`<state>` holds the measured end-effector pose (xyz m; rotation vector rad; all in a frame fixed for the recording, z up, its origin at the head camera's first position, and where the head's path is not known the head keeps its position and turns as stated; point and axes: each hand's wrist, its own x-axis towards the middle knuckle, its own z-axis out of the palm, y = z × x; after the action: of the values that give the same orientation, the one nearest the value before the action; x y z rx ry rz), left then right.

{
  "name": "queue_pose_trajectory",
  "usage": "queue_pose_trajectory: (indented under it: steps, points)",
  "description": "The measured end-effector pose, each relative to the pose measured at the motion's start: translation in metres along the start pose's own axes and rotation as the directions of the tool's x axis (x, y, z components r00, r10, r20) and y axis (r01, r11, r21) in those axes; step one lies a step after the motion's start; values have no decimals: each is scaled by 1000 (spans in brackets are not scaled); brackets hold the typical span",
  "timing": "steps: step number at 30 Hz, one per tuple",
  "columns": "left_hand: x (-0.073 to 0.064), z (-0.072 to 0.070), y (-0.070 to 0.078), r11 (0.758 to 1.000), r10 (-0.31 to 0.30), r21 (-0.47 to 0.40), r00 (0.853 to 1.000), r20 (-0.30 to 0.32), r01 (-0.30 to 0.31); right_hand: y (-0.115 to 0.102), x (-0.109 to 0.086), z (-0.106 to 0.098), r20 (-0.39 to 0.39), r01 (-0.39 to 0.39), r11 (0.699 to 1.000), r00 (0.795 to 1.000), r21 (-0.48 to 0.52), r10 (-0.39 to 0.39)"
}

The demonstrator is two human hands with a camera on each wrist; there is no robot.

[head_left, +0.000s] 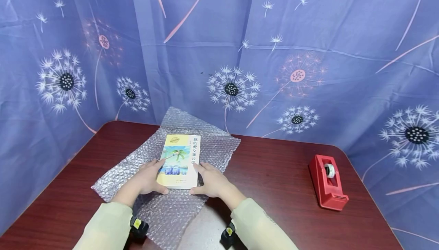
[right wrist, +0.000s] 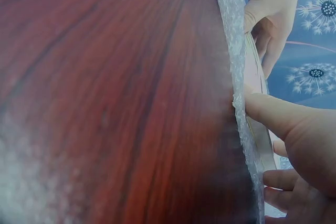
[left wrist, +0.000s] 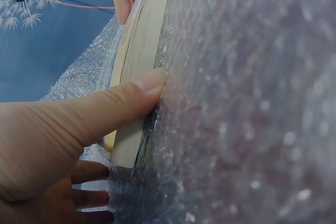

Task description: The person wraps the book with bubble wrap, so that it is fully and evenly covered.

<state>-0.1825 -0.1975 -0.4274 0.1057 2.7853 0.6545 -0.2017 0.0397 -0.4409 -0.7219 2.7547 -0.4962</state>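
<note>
A book (head_left: pixel 176 166) with a palm-tree picture on its yellow and white cover lies face up on a sheet of bubble wrap (head_left: pixel 173 213). My left hand (head_left: pixel 145 178) holds its near left corner, thumb at the near edge and fingers along the left side. At the near right corner my right hand (head_left: pixel 213 180) holds it the same way. In the left wrist view, the left thumb (left wrist: pixel 118 106) lies against the page edges (left wrist: pixel 139 51). The right wrist view has the right thumb (right wrist: pixel 278 113) at the book's near edge, close over the wrap.
A red tape dispenser (head_left: pixel 329 183) with a small roll of tape stands at the right of the dark red wooden table (head_left: pixel 271 173). A blue dandelion-print curtain (head_left: pixel 192 71) hangs behind the table and along both sides. The wrap's far corner reaches the back edge.
</note>
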Motion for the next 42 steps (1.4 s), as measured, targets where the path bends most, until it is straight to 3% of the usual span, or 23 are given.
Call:
queue_pose_trajectory:
  steps: [33,42]
  points:
    - [11,13,18,1000,24,12,1000,-13,-24,17,-10,-10,-24,-23,1000,999,0,23]
    - [11,11,22,999,25,29,1000,-4,-25,12,-6,-16,-24,-36,996,999,-85,34]
